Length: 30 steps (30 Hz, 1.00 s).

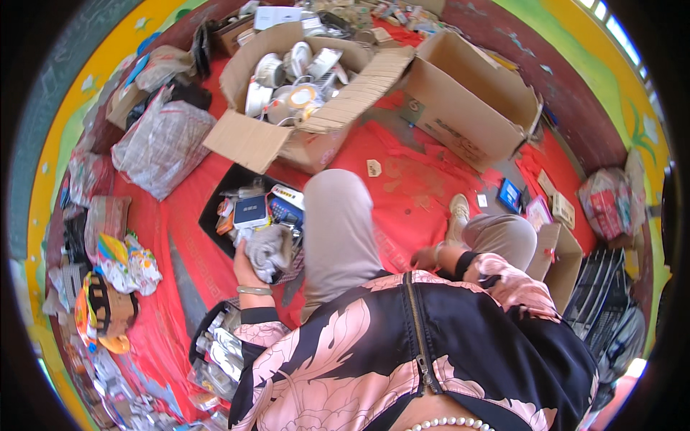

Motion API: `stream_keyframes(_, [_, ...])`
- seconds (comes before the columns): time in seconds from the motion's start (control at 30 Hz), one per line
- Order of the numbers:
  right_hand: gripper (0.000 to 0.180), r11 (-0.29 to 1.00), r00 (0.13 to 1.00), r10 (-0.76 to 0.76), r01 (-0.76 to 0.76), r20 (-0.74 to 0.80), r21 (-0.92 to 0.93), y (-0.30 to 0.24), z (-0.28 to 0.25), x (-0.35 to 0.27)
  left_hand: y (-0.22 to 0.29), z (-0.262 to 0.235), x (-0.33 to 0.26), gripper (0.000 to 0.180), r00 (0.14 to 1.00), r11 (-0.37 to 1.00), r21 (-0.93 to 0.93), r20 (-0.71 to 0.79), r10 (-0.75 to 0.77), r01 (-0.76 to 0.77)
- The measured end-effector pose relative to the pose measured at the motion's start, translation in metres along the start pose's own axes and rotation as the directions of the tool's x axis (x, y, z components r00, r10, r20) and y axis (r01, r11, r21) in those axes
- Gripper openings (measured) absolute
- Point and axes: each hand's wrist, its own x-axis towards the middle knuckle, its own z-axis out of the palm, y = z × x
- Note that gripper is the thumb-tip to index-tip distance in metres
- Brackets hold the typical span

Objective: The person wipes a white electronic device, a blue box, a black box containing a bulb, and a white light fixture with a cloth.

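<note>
A black open box (214, 203) stands by my left knee, filled with small electronics. In it a dark blue device (251, 210) with a pale edge lies near a blue keypad device (286, 212) and a white gadget (287, 194). My left hand (249, 274), a bangle on its wrist, grips the left side of a soft grey bundle (269, 250) at the box's near end; part of its fingers is hidden. Between my knees, low over the red covering, hangs my right hand (425, 258). It is small and blurred, and its finger pose is unclear.
Ahead stands a cardboard box (316, 147) of white round fixtures, beside another open carton (460, 136). Stuffed plastic bags (162, 147) line the left. A smaller container (203, 323) of packaged items sits near my left elbow. Red covering (402, 176) spreads over the floor.
</note>
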Motion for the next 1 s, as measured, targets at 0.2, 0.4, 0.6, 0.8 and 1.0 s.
stream_keyframes(0.2, [0.033,0.997,0.997,0.075,-0.076,0.034,0.03,0.036,0.073,0.013,0.026,0.1,-0.018,0.039,0.889,0.917,0.274,0.433,0.15,-0.288])
stream_keyframes(0.4, [0.032,0.986,0.995,0.096,-0.089,-0.042,0.143,0.033,0.082,0.018,-0.003,0.186,-0.042,0.032,0.683,0.703,0.365,0.691,0.235,-0.61])
stream_keyframes(0.6, [0.031,0.981,0.993,0.093,-0.08,-0.067,0.176,0.026,0.077,0.025,-0.011,0.226,-0.049,0.037,0.679,0.855,0.289,0.728,0.096,-0.43])
stream_keyframes(0.8, [0.03,0.978,0.995,0.079,-0.065,-0.067,0.2,0.03,0.071,0.034,-0.018,0.272,-0.002,0.032,0.671,0.671,0.389,0.708,0.221,-0.631])
stream_keyframes(1.0, [0.029,0.965,0.998,0.038,-0.026,-0.04,0.259,0.036,0.079,0.031,-0.065,0.333,0.04,0.03,0.764,0.824,0.271,0.587,0.268,-0.497])
